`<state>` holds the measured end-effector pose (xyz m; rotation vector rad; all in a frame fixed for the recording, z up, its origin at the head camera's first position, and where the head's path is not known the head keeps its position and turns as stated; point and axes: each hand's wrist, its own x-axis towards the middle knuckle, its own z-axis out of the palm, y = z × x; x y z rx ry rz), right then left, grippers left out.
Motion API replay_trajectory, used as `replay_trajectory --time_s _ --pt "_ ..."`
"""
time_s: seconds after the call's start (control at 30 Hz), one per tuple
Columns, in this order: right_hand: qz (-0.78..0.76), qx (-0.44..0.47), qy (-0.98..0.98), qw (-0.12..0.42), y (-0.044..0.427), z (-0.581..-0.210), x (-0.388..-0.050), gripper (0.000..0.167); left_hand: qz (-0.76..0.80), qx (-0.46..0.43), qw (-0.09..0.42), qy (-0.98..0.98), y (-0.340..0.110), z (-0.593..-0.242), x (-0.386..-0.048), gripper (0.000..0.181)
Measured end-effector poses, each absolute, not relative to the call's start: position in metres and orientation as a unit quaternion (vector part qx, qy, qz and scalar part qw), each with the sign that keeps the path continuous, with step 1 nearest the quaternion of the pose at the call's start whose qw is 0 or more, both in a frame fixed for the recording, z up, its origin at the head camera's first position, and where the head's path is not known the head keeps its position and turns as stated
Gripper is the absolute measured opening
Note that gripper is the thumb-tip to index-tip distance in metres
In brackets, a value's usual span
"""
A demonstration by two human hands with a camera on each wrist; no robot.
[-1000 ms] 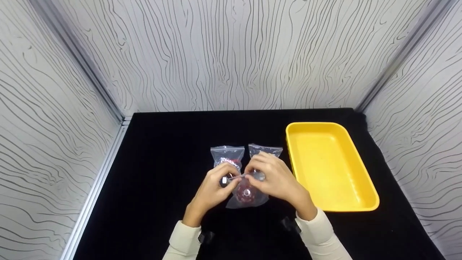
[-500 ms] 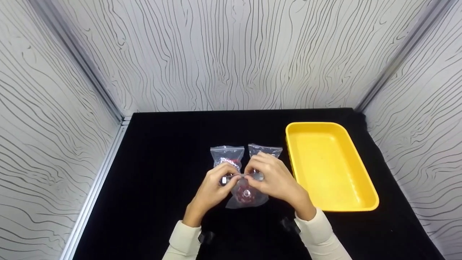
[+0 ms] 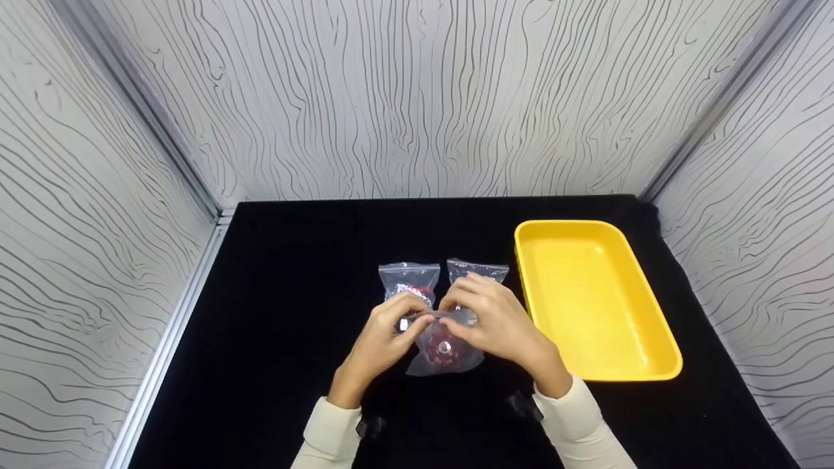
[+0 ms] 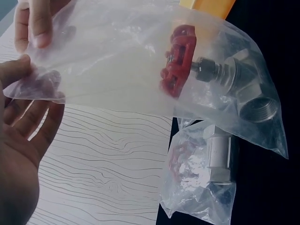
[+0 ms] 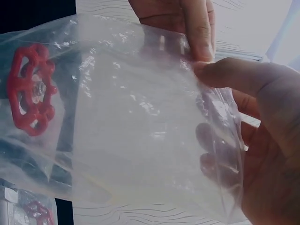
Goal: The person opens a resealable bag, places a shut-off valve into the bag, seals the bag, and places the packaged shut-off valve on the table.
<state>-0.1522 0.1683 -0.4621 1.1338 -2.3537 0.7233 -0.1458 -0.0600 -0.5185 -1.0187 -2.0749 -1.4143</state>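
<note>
A clear plastic zip bag (image 4: 117, 61) is held up by its top edge between both hands. Inside it lies a metal valve (image 4: 239, 82) with a red handwheel (image 4: 178, 61). My left hand (image 3: 381, 335) pinches the edge between thumb and fingers. Close beside it, my right hand (image 3: 498, 319) pinches the same edge, its other fingers showing through the plastic in the right wrist view. Behind the hands, a second zip bag (image 3: 410, 277) with a red-wheeled valve rests on the black cloth. A third zip bag (image 3: 479, 268) is partly hidden by the right hand.
To the right stands a yellow bin (image 3: 596, 299), its left side close to the right hand. Black cloth (image 3: 293, 293) covers the table. Wood-patterned panels (image 3: 417, 98) stand at the back and on both sides.
The bag's top edge, slanted between the fingers a second ago, now runs nearly level. The fingertips have shifted slightly along it; both hands stay otherwise in place.
</note>
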Motion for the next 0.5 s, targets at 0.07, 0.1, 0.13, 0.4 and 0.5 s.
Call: replay_trajectory --time_s 0.07,0.1,0.13,0.4,0.5 --pt "0.263 0.412 -0.845 0.218 0.1671 -0.4628 -0.1525 0.017 -0.507 -0.363 0.208 -0.754 -0.0605 -0.5186 -0.1458 0.007" --pt "0.264 0.413 -0.843 0.221 0.1665 -0.4630 -0.1527 0.016 -0.506 -0.363 0.209 -0.754 -0.0605 -0.5191 -0.1460 0.008" --pt "0.266 0.414 -0.842 0.222 0.1658 -0.4630 -0.1529 0.015 -0.505 -0.365 0.213 -0.753 -0.0603 -0.5196 -0.1465 0.006" --pt "0.269 0.414 -0.838 0.234 0.1608 -0.4649 -0.1530 0.012 -0.502 -0.368 0.224 -0.750 -0.0599 -0.5220 -0.1470 0.010" --pt "0.267 0.412 -0.836 0.245 0.1585 -0.4668 -0.1529 0.014 -0.501 -0.370 0.230 -0.748 -0.0598 -0.5229 -0.1468 0.012"
